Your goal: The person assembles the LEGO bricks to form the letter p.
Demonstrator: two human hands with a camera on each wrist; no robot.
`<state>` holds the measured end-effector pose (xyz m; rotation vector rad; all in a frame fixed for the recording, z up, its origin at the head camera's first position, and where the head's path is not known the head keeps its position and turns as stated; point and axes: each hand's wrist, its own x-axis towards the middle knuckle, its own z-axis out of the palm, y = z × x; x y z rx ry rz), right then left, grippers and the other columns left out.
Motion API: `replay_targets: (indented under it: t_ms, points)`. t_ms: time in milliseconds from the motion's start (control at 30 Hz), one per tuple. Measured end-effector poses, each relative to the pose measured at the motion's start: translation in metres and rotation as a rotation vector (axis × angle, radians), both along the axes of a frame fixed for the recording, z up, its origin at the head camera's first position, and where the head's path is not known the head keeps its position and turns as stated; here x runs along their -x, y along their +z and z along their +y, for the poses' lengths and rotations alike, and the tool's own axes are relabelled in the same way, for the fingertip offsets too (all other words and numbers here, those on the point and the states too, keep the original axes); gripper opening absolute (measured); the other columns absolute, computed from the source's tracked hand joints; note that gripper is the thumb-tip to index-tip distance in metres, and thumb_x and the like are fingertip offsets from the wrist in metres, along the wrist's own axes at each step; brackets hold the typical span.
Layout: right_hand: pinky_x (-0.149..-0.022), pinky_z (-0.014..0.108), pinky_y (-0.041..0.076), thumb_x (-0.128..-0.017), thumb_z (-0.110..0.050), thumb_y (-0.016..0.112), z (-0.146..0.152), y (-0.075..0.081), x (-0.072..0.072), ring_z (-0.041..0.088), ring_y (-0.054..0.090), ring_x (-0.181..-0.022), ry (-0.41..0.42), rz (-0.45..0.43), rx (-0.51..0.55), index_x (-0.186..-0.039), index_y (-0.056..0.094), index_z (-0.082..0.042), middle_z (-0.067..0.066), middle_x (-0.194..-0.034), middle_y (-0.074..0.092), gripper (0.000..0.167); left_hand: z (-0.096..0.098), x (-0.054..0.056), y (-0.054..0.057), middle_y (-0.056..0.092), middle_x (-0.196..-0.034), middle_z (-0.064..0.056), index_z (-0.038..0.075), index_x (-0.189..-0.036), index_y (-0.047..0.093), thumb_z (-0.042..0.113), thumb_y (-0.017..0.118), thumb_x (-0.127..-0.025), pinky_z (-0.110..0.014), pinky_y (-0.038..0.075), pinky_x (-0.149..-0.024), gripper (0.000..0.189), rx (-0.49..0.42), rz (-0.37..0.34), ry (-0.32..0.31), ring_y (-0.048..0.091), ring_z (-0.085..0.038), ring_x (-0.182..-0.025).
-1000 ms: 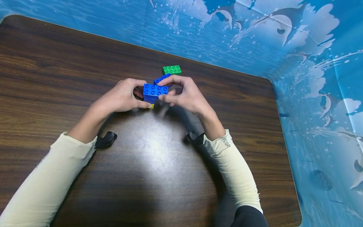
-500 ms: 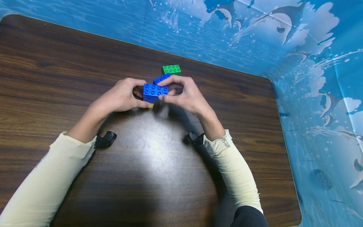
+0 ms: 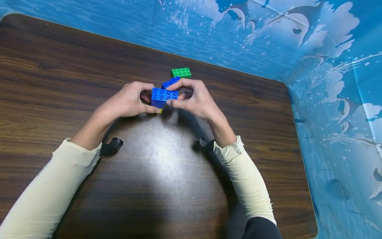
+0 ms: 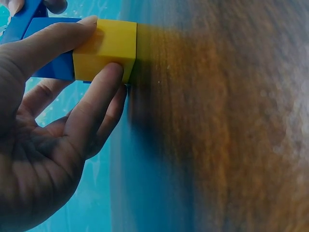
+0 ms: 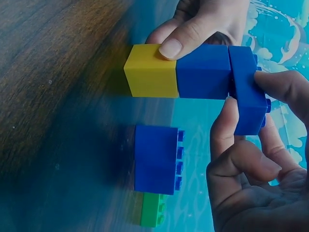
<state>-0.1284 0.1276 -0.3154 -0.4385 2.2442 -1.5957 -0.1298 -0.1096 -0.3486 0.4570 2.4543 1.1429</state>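
Note:
A yellow toy building brick [image 5: 152,72] stands on the wooden table with a blue brick [image 5: 203,72] stacked on it. My left hand [image 3: 128,101] grips this lower pair from the side, its thumb across the seam between yellow and blue. On top lies a second blue brick [image 3: 164,94], studs up, jutting out toward the right. My right hand [image 3: 197,99] pinches that top brick between thumb and fingers. In the right wrist view it sits slightly tilted against the brick under it, with a thin dark line between them. From the head view, most of the yellow brick is hidden.
Just behind the stack, a loose blue brick [image 5: 155,159] stands on the table, partly covered by my right hand in the head view. Beyond it lies a green brick [image 3: 181,72]. A blue dolphin-print sheet [image 3: 119,23] borders the table's far and right edges.
Both hands and the stack stay almost in place. A right-hand fingertip that showed below the thumb a second ago is now out of sight.

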Motion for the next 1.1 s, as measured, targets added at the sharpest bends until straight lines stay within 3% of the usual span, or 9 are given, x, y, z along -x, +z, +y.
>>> replay_targets:
  t_ms: [267, 567, 833, 933, 1100]
  points:
    - [-0.065, 0.026, 0.056, -0.086, 0.004, 0.084, -0.0026, -0.0007, 0.0002, 0.015, 0.07, -0.069, -0.016, -0.001, -0.005, -0.113, 0.078, 0.001, 0.013, -0.113, 0.072, 0.028, -0.0005, 0.0005, 0.0015, 0.068, -0.134, -0.027, 0.001, -0.151, 0.056, 0.02, 0.087, -0.092, -0.056, 0.056, -0.103, 0.07, 0.021, -0.044, -0.002, 0.07, -0.041, -0.119]
    - [-0.066, 0.026, 0.058, -0.086, 0.004, 0.084, -0.002, -0.0015, 0.0015, 0.018, 0.073, -0.071, -0.023, -0.02, 0.002, -0.114, 0.078, 0.0, 0.014, -0.113, 0.073, 0.029, -0.0002, 0.0008, 0.0008, 0.07, -0.131, -0.026, 0.002, -0.143, 0.062, 0.018, 0.088, -0.09, -0.055, 0.057, -0.102, 0.061, 0.007, -0.032, 0.004, 0.071, -0.041, -0.117]
    - [-0.074, 0.034, 0.058, -0.09, 0.001, 0.082, 0.0001, -0.0008, 0.0006, 0.055, 0.071, -0.094, -0.016, -0.083, -0.007, -0.123, 0.075, -0.003, 0.014, -0.115, 0.072, 0.033, 0.0001, 0.001, 0.0016, 0.071, -0.127, -0.025, 0.002, -0.138, 0.065, 0.017, 0.088, -0.089, -0.056, 0.057, -0.102, 0.056, 0.004, -0.031, 0.011, 0.071, -0.04, -0.115]
    - [-0.073, 0.031, 0.057, -0.09, -0.001, 0.083, 0.0007, 0.0012, 0.0003, 0.053, 0.071, -0.094, -0.001, -0.082, -0.02, -0.124, 0.074, -0.005, 0.013, -0.116, 0.072, 0.035, 0.0006, 0.0007, 0.0016, 0.072, -0.126, -0.025, 0.003, -0.136, 0.066, 0.016, 0.088, -0.089, -0.055, 0.057, -0.103, 0.053, 0.004, -0.031, 0.017, 0.072, -0.039, -0.115]
    - [-0.077, 0.029, 0.057, -0.091, -0.003, 0.083, 0.0054, 0.0034, 0.0013, 0.034, 0.071, -0.085, 0.016, -0.074, 0.011, -0.132, 0.07, -0.003, 0.012, -0.127, 0.071, 0.043, 0.002, 0.0004, 0.0003, 0.072, -0.125, -0.024, 0.003, -0.135, 0.066, 0.017, 0.089, -0.088, -0.054, 0.057, -0.102, 0.054, 0.01, -0.021, 0.023, 0.071, -0.039, -0.113]
